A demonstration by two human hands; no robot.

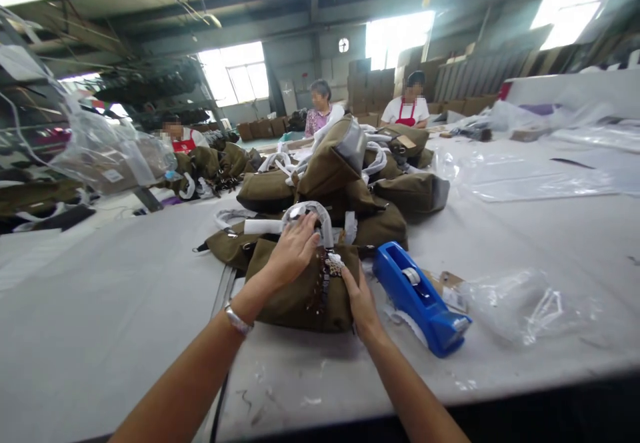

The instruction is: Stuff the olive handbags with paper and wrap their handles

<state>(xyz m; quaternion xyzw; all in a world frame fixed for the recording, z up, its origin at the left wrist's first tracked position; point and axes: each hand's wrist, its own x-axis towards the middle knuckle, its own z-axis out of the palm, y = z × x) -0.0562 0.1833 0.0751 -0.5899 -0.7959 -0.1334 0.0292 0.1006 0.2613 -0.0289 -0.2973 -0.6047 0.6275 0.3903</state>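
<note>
An olive-green handbag (pixel 300 296) lies on the white table in front of me, with a dark beaded tassel and a pale patterned charm (pixel 334 264) on its front. Across its top edge my left hand (pixel 295 246) rests with fingers stretched out, beside the handle (pixel 325 220) wrapped in clear and white covering. My right hand (pixel 361 300) holds the bag's right side, thumb on the front panel and the other fingers partly hidden along the edge. Just right of that hand stands a blue tape dispenser (pixel 417 300) with a roll in it.
More olive bags (pixel 330 163) are piled directly behind. Crumpled clear plastic (pixel 530 306) and cardboard tags (pixel 450 286) lie right of the dispenser. Plastic sheets (pixel 540 173) cover the far right table. Three people work across the table; a plastic-wrapped carton (pixel 117 170) stands left.
</note>
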